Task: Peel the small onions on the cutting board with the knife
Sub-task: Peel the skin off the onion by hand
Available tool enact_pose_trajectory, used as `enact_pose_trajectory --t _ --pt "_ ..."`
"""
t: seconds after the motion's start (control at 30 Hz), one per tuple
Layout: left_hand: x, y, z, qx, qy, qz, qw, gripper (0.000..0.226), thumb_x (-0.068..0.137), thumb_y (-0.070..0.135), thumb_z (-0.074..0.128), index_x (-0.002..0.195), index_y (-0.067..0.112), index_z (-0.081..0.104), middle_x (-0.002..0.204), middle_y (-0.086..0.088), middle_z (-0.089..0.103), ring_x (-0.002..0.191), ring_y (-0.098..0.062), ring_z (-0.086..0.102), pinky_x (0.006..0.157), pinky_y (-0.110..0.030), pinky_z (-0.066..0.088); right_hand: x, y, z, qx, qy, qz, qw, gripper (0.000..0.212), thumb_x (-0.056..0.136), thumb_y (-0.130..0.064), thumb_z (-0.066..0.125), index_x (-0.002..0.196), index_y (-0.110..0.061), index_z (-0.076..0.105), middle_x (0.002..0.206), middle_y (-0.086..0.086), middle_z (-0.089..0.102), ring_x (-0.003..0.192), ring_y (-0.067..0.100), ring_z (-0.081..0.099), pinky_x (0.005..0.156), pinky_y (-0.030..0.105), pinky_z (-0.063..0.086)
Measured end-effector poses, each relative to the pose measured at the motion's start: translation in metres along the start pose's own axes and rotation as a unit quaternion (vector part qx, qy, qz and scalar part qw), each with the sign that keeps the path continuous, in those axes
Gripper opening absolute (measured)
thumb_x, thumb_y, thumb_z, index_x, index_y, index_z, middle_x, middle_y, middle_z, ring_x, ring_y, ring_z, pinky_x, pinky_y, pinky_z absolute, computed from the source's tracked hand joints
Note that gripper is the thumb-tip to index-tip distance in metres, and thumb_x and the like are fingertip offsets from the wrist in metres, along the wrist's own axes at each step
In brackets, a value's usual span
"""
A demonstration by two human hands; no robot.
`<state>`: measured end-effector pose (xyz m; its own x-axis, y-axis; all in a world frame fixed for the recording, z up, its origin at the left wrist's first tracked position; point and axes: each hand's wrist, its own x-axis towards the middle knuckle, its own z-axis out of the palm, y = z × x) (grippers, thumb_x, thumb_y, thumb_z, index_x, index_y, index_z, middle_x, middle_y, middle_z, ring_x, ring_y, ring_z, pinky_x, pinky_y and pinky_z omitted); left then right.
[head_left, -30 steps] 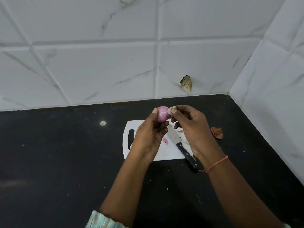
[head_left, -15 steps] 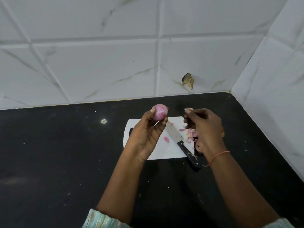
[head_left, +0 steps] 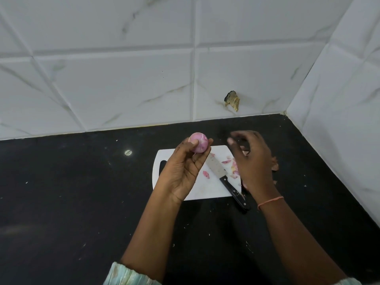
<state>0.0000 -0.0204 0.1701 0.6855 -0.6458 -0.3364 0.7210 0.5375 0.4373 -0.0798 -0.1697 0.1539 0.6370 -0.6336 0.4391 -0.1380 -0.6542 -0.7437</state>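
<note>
Pinching onion in left hand fingertips; right hand blurred, loosely curled, empty. Best rotating onion, checking for leftover skin.

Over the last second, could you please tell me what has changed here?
The right hand pulled away from the small pink peeled onion, rightwards, fingers now blurred and loosely curled. The left hand keeps holding the onion up. The black-handled knife stayed on the white plastic cutting board.

Pale green gathered sleeve cuffs; orange thread bracelet on right wrist
</note>
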Motion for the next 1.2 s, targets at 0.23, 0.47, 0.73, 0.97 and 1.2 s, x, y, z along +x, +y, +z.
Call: enact_pose_trajectory --t 0.23,0.47,0.73,0.97,1.2 --pt "-0.005 0.000 -0.001 0.017 -0.006 0.027 0.999 0.041 0.077 0.000 0.067 0.116 0.007 0.058 0.128 -0.025 0.064 0.103 -0.028 0.072 0.095 -0.037 0.055 -0.011 -0.050 0.006 0.177 -0.094 -0.001 0.980 0.022 0.084 -0.025 0.075 0.105 -0.019 0.070 0.097 -0.013 0.070 0.092 0.003 0.066 0.076 0.016 0.054" --pt "-0.010 -0.003 0.002 0.001 0.011 0.048 0.999 0.041 0.069 -0.001 0.068 0.109 0.008 0.061 0.129 -0.024 0.063 0.094 -0.026 0.074 0.089 -0.034 0.058 -0.011 -0.052 0.003 0.257 -0.072 0.078 0.961 0.014 0.085 -0.011 0.074 0.094 -0.021 0.073 0.088 -0.009 0.074 0.081 0.010 0.071 0.073 0.025 0.059" --pt "-0.012 -0.008 0.004 0.007 0.015 0.072 0.997 0.043 0.068 -0.003 0.068 0.109 0.010 0.061 0.130 -0.023 0.062 0.096 -0.026 0.073 0.091 -0.035 0.057 -0.010 -0.053 0.006 0.184 -0.025 0.056 0.981 0.012 0.080 -0.017 0.078 0.083 -0.026 0.072 0.076 -0.016 0.071 0.074 0.006 0.070 0.071 0.022 0.058" --pt "-0.011 -0.010 0.005 -0.002 -0.010 0.064 0.998 0.037 0.073 0.002 0.067 0.109 0.009 0.062 0.125 -0.023 0.065 0.096 -0.026 0.074 0.090 -0.034 0.058 -0.005 -0.054 0.004 0.217 -0.021 0.068 0.974 0.016 0.081 -0.004 0.074 0.081 -0.020 0.072 0.076 -0.010 0.072 0.071 0.007 0.070 0.065 0.017 0.055" --pt "-0.005 -0.011 0.002 0.022 -0.020 0.109 0.994 0.051 0.076 0.006 0.068 0.126 0.001 0.058 0.119 -0.021 0.069 0.104 -0.025 0.071 0.090 -0.029 0.058 -0.008 -0.051 0.001 0.281 -0.103 0.106 0.948 0.015 0.082 -0.017 0.075 0.096 -0.022 0.072 0.091 -0.005 0.075 0.087 0.012 0.072 0.074 0.020 0.057"
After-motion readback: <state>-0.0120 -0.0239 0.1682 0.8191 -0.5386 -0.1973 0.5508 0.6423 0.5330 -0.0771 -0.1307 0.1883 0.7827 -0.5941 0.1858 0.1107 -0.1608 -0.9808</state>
